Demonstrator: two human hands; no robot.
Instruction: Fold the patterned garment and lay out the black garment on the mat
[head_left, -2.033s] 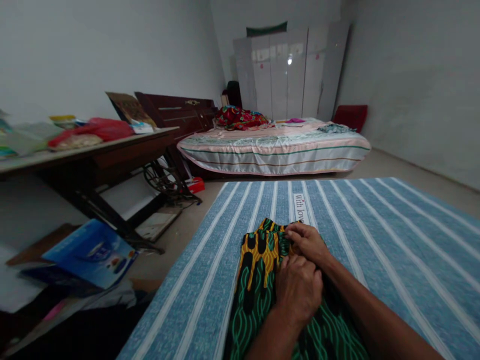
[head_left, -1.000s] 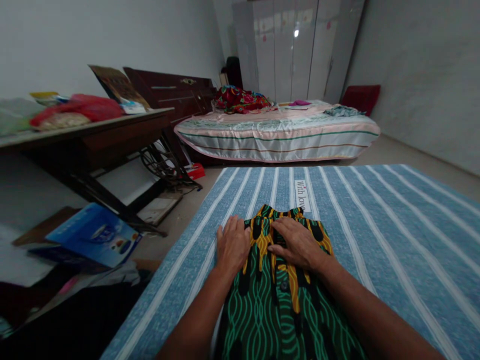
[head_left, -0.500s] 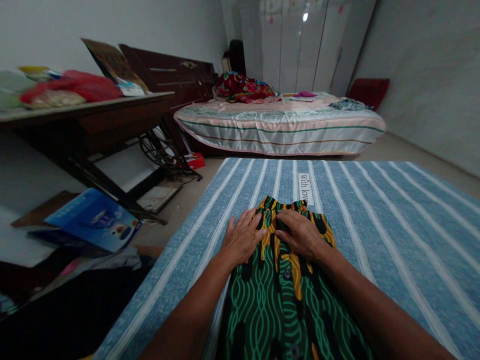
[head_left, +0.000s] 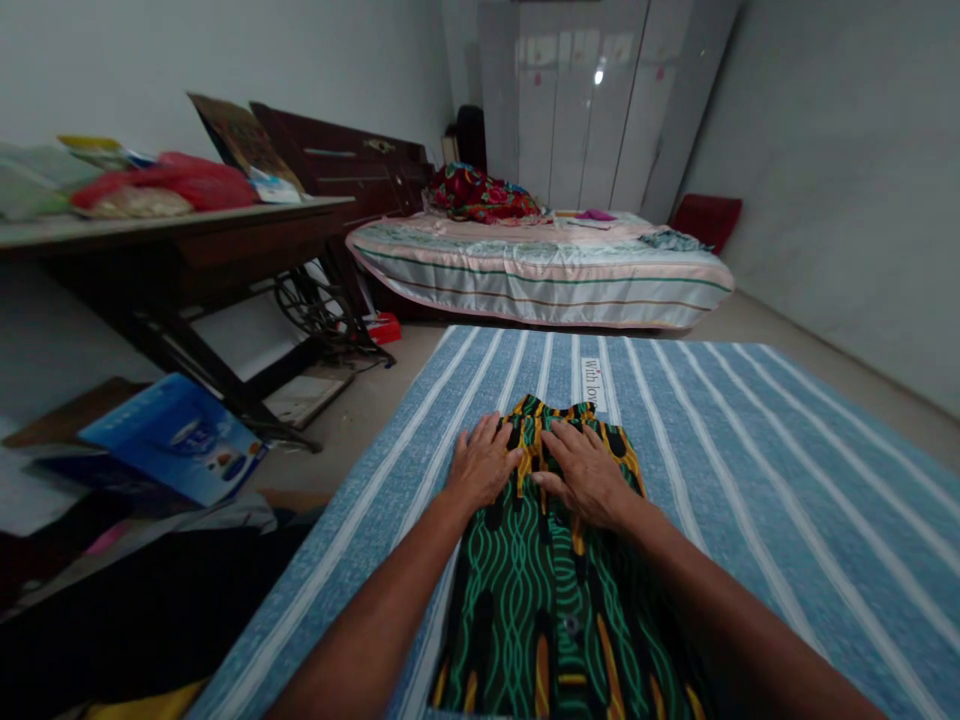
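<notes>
A shirt (head_left: 517, 590) patterned in dark green, black and yellow, with a buttoned front, lies folded lengthwise on a blue-and-white striped cloth (head_left: 720, 440). Its collar end points away from me. My left hand (head_left: 484, 465) rests flat on the upper left edge of the shirt, fingers stretched out. On the upper right part, beside the button strip, lies my right hand (head_left: 583, 472), palm down with the fingers slightly spread. Neither hand grips the fabric. The near end of the shirt runs down between my forearms.
Beyond the striped surface stands a bed (head_left: 540, 270) with a red floral bundle (head_left: 484, 195). At left is a treadle sewing table (head_left: 300, 215) carrying plastic bags. A blue box (head_left: 180, 440) sits below it. White wardrobe doors (head_left: 577, 130) rise at the back.
My right hand has shifted slightly, its fingers now flatter and straighter on the shirt. The left hand stays at the upper left edge. The camera view has tilted and turned a little.
</notes>
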